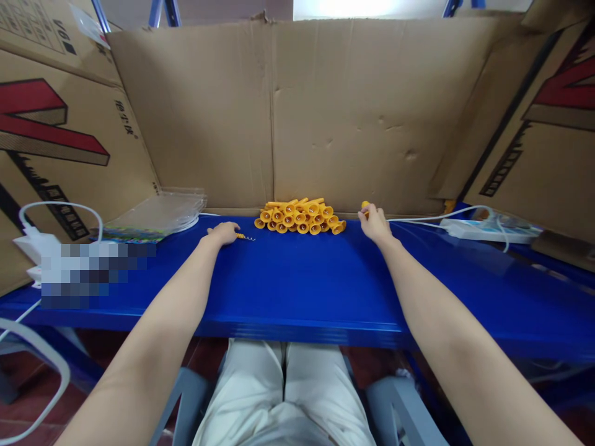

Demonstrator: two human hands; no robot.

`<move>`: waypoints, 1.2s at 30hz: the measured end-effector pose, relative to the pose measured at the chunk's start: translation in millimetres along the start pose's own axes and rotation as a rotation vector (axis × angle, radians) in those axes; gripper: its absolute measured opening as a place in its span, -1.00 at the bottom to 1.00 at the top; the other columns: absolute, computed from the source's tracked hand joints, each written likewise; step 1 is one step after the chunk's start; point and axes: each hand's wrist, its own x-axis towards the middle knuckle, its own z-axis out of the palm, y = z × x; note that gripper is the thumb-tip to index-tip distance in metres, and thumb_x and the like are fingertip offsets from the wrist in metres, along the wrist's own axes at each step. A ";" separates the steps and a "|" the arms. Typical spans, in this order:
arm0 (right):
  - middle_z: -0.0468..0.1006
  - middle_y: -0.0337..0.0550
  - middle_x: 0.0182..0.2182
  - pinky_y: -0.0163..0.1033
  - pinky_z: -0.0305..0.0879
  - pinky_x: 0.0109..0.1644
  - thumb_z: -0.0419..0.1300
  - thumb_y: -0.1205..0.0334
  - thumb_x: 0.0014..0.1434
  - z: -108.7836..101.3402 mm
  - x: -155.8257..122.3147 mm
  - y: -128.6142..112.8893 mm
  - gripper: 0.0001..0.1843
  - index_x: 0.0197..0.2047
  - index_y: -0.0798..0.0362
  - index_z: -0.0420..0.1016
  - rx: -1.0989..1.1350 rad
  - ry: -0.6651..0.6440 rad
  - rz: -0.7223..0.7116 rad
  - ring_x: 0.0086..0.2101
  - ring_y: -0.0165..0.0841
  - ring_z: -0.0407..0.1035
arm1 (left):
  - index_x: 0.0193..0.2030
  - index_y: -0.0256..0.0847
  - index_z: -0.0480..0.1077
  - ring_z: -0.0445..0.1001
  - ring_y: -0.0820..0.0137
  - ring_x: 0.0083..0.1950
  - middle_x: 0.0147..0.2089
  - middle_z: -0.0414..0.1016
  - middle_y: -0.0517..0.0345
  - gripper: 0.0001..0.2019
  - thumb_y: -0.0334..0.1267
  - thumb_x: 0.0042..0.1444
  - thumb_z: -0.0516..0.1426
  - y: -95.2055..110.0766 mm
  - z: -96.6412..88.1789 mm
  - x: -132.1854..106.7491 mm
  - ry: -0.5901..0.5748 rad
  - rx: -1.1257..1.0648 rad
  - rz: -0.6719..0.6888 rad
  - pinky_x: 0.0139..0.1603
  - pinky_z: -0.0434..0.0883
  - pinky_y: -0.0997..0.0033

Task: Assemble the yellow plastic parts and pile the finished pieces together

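Note:
A stack of yellow trumpet-shaped plastic pieces (302,218) lies in the middle at the back of the blue table, flared mouths toward me. Shiny metal shows inside several of the mouths. Right of the stack, my right hand (376,224) is closed around a similar yellow piece (365,205), mostly covered by the fingers. To the left, my left hand (225,233) is low at the tabletop with curled fingers; what they hold, if anything, is hidden. Beside its fingertips lie small coiled orange and silvery bits (245,236), too small to name surely.
Tall cardboard (344,111) walls the back, with printed boxes (56,148) at the left side. Clear plastic sheets (158,210) lie back left near a white charger with cable (41,244). A white power strip (493,230) is at the right.

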 end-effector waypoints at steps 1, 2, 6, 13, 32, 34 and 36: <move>0.36 0.13 0.02 0.00 0.23 0.07 -0.12 0.12 0.32 -2.4 0.1 -3.8 -0.67 0.07 0.01 0.26 0.031 0.041 -0.013 -0.01 -0.09 0.36 | 0.10 -0.03 0.44 0.35 -0.04 0.22 0.21 0.41 -0.07 -0.56 -0.29 0.04 0.11 -0.3 0.4 1.6 0.005 0.008 0.012 0.08 0.35 -0.04; 0.36 0.12 0.01 -0.02 0.24 0.06 -0.12 0.15 0.31 -4.5 0.3 -7.8 -0.68 0.07 0.01 0.23 0.064 0.080 -0.030 -0.02 -0.10 0.36 | 0.06 -0.05 0.47 0.38 -0.03 0.18 0.18 0.44 -0.08 -0.58 -0.28 0.01 0.13 -0.2 0.5 3.0 0.008 0.021 0.021 0.05 0.37 0.02; 0.38 0.10 0.03 -0.08 0.24 0.05 -0.05 0.19 0.27 -11.2 0.2 -27.7 -0.63 0.13 0.03 0.12 0.194 0.167 -0.150 -0.01 -0.14 0.35 | -0.11 -0.12 0.51 0.49 0.13 0.02 0.03 0.54 -0.04 -0.65 -0.34 -0.12 0.18 2.0 -1.2 4.6 0.013 0.064 0.090 -0.07 0.40 0.31; 0.50 -0.01 -0.15 -0.10 0.32 -0.02 0.20 0.17 0.10 -10.2 -12.3 -74.6 -0.57 0.04 0.09 0.29 0.379 0.036 -0.461 -0.18 -0.22 0.42 | -0.10 -0.14 0.42 0.50 0.20 -0.06 -0.06 0.54 -0.02 -0.69 -0.41 -0.03 0.10 6.8 -8.6 -1.9 0.174 0.022 0.118 -0.15 0.38 0.37; 0.50 -0.27 -0.46 -0.29 0.34 -0.28 0.36 0.31 -0.01 9.9 -30.0 -94.1 -0.54 0.01 0.08 0.53 0.362 -0.404 -0.586 -0.47 -0.46 0.33 | -0.04 -0.18 0.40 0.50 0.27 -0.13 -0.13 0.55 0.02 -0.71 -0.31 0.09 0.04 50.3 -3.9 -22.8 0.209 -0.145 0.500 -0.12 0.35 0.36; 0.45 -0.31 -0.52 -0.31 0.31 -0.33 0.35 0.31 -0.01 7.5 -29.9 -92.4 -0.55 0.01 0.08 0.53 0.326 -0.407 -0.568 -0.51 -0.48 0.29 | -0.02 -0.18 0.39 0.50 0.25 -0.11 -0.11 0.55 0.01 -0.70 -0.30 0.09 0.04 47.1 -3.9 -21.4 0.205 -0.117 0.454 -0.12 0.35 0.36; 0.44 -0.31 -0.53 -0.32 0.29 -0.34 0.35 0.31 -0.01 5.3 -30.7 -92.0 -0.55 0.00 0.11 0.53 0.317 -0.415 -0.549 -0.52 -0.48 0.28 | -0.01 -0.17 0.39 0.50 0.22 -0.09 -0.09 0.55 -0.01 -0.69 -0.28 0.09 0.05 44.9 -3.8 -20.7 0.194 -0.089 0.408 -0.13 0.35 0.35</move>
